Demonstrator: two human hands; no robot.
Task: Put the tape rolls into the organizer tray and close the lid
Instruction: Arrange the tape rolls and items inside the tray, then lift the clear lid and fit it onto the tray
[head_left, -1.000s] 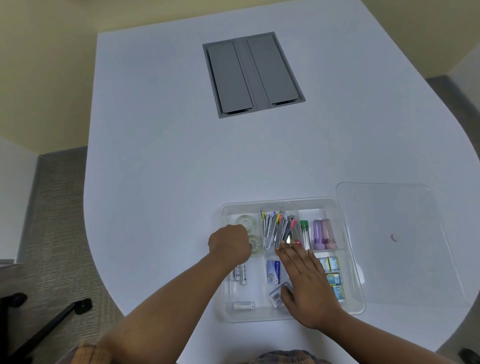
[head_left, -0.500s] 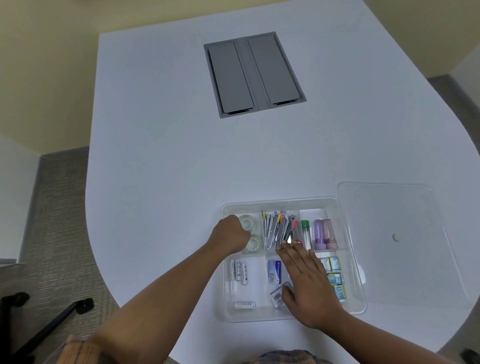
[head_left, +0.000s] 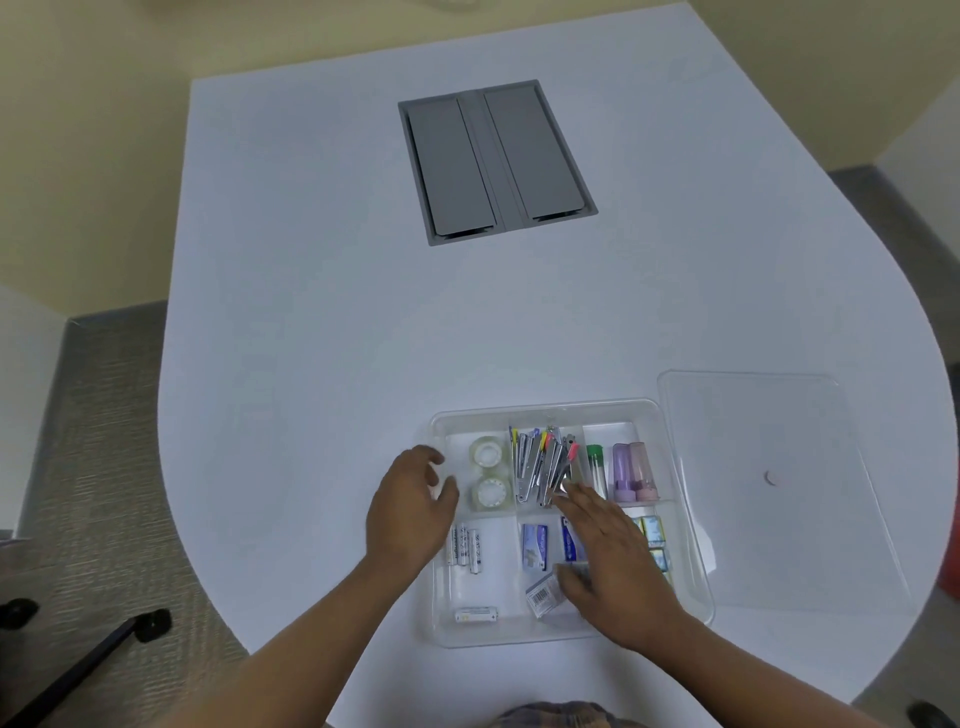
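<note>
Two hands are working over the clear organizer tray (head_left: 691, 525) here. The left hand (head_left: 408, 512) is hovering at the tray's left wall with its fingers loosely spread and curled, gripping nothing; it's a bit motion-blurred, so I can't say whether the fingertips are touching the plastic. The right hand (head_left: 610, 558) is lying palm-down with fingers stretched out and slightly apart, covering the middle of the tray's near half, fingertips reaching up to the bunch of staplers (head_left: 540, 470) in the far middle compartment.

Both tape rolls (head_left: 488, 473) are sitting in the far-left compartment, one behind the other, just beside the left hand's fingers. AA batteries (head_left: 465, 548) are lying in the near-left compartment, partly covered by the left hand, with one more battery (head_left: 475, 616) lying apart nearer the front. A blue card pack (head_left: 535, 548) is peeking out beside the right hand, and the small boxes (head_left: 653, 543) on the right are half hidden by it, labels unreadable. Glue sticks (head_left: 626, 473) are filling the far-right compartment.

The clear lid (head_left: 774, 488) is lying flat on the white table (head_left: 311, 312), touching the tray's right side, so the tray is uncovered. A grey cable hatch (head_left: 496, 161) is sitting further back.
</note>
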